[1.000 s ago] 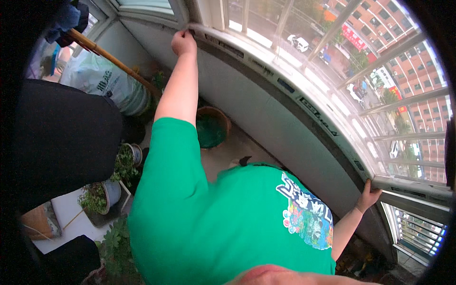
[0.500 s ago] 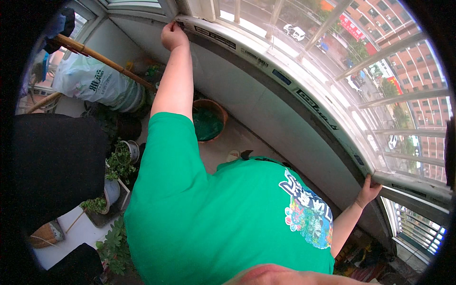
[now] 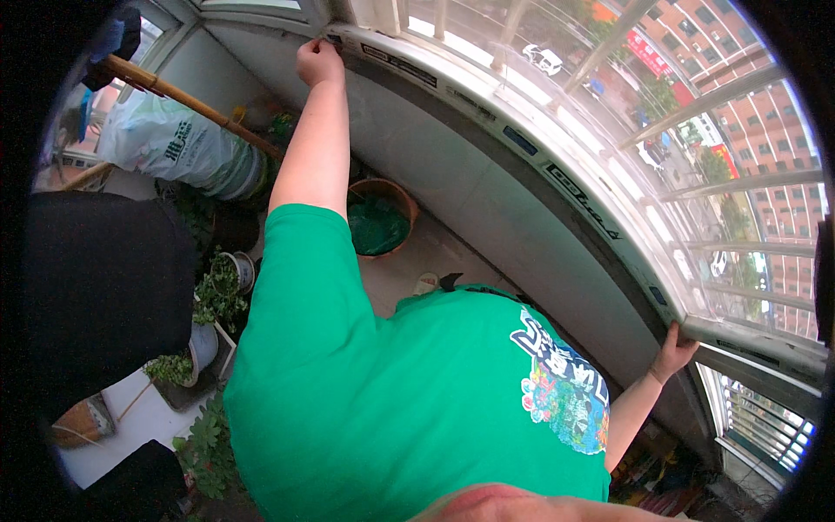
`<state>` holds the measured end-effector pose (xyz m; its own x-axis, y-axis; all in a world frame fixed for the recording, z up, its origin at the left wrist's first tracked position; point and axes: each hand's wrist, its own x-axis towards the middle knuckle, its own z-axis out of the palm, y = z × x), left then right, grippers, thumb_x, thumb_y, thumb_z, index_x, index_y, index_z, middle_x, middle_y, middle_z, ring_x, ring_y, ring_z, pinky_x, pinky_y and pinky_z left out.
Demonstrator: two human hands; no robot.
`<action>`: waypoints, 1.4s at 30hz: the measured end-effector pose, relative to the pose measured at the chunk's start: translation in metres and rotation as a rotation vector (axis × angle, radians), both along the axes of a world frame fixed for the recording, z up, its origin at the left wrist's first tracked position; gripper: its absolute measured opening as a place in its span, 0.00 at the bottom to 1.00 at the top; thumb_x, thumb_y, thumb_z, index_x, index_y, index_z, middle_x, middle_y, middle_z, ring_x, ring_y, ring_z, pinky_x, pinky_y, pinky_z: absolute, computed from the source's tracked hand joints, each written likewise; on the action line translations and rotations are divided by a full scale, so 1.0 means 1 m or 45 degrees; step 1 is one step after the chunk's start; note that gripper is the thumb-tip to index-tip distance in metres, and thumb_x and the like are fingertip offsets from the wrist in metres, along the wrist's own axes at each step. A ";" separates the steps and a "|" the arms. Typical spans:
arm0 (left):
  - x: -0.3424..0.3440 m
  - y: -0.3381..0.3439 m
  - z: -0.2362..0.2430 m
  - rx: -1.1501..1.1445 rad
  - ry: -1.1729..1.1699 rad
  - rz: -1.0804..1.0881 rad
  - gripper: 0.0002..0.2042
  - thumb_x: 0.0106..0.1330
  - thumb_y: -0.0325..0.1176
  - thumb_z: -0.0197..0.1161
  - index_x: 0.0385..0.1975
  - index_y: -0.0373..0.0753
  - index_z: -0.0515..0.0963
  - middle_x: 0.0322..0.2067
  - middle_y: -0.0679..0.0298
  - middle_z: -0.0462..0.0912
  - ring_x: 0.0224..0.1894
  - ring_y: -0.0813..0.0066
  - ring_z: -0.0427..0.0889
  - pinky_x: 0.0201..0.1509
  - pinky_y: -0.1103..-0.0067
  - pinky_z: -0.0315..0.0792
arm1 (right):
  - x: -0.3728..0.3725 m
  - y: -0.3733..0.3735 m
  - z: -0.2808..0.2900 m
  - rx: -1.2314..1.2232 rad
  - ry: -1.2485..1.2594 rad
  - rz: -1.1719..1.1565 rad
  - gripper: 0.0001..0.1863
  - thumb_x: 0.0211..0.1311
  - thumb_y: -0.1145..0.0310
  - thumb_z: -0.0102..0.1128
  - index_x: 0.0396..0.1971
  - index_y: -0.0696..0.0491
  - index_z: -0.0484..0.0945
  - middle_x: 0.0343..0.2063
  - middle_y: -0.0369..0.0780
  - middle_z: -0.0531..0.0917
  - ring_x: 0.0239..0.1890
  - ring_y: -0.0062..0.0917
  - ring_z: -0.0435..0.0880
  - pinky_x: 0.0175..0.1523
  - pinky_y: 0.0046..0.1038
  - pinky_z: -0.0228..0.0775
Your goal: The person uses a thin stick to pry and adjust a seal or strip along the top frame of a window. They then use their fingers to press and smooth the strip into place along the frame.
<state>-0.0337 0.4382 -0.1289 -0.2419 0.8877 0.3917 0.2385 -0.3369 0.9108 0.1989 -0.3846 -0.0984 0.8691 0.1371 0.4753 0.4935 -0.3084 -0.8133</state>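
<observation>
Both my arms reach out to a long, white window ledge [image 3: 487,94] that carries dark printed labels and curves across the view. At its far left end, my left hand [image 3: 319,64] is closed, fingertips pinched together at the ledge's edge. Whatever sits between those fingertips is too small to make out. My right hand [image 3: 673,353] is at the opposite end, near the right window corner, with its thumb up against the ledge. Its other fingers curl in and are partly hidden, so anything they hold does not show. A pale wall panel [image 3: 452,178] runs below the ledge.
White window bars [image 3: 600,48] stand beyond the ledge, above a street. An orange-brown tub [image 3: 412,209] with green contents sits on the floor. Left are a bamboo pole [image 3: 196,109], a white plastic bag [image 3: 143,139], potted plants [image 3: 217,291] and a black cloth [image 3: 109,287].
Very little differs. My left arm has shifted slightly to the left, and the view has moved a touch. Both hands remain at the two ends of the ledge.
</observation>
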 end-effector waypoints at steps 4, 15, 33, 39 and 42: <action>-0.005 0.006 0.005 0.002 0.232 -0.079 0.13 0.64 0.39 0.62 0.40 0.36 0.83 0.39 0.49 0.85 0.43 0.49 0.83 0.48 0.63 0.76 | 0.003 -0.004 -0.006 0.032 0.020 0.020 0.25 0.61 0.76 0.66 0.57 0.62 0.67 0.55 0.44 0.75 0.55 0.28 0.74 0.62 0.30 0.64; -0.014 0.000 0.020 0.267 0.629 -0.059 0.13 0.62 0.38 0.59 0.37 0.35 0.83 0.37 0.46 0.84 0.43 0.45 0.82 0.47 0.58 0.75 | 0.004 -0.008 -0.004 0.029 0.019 0.029 0.26 0.62 0.76 0.65 0.58 0.62 0.66 0.58 0.46 0.73 0.59 0.30 0.72 0.65 0.31 0.63; -0.003 -0.198 -0.027 -0.437 -0.359 -0.866 0.04 0.67 0.25 0.59 0.37 0.31 0.74 0.36 0.56 0.83 0.35 0.69 0.84 0.38 0.78 0.78 | 0.004 0.039 -0.004 -0.005 0.002 -0.030 0.27 0.53 0.68 0.75 0.52 0.59 0.74 0.49 0.42 0.80 0.51 0.27 0.78 0.60 0.30 0.65; 0.008 -0.315 -0.040 -0.899 -0.533 -1.407 0.04 0.67 0.25 0.62 0.38 0.34 0.76 0.36 0.58 0.83 0.36 0.72 0.84 0.39 0.79 0.78 | -0.003 0.048 0.000 -0.068 0.002 -0.056 0.29 0.53 0.66 0.76 0.52 0.59 0.74 0.48 0.43 0.81 0.52 0.28 0.78 0.59 0.30 0.67; 0.016 -0.342 -0.033 -1.031 -0.525 -1.562 0.03 0.67 0.25 0.61 0.38 0.37 0.77 0.38 0.58 0.84 0.38 0.71 0.84 0.41 0.78 0.77 | 0.005 0.043 -0.003 -0.163 -0.064 -0.067 0.29 0.51 0.63 0.77 0.50 0.59 0.75 0.47 0.43 0.82 0.50 0.27 0.80 0.57 0.30 0.69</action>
<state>-0.0181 0.0964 -0.1614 0.8124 0.5510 -0.1908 -0.1165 0.4741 0.8728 0.2039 -0.3414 -0.1015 0.8523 0.1544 0.4997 0.5128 -0.4345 -0.7404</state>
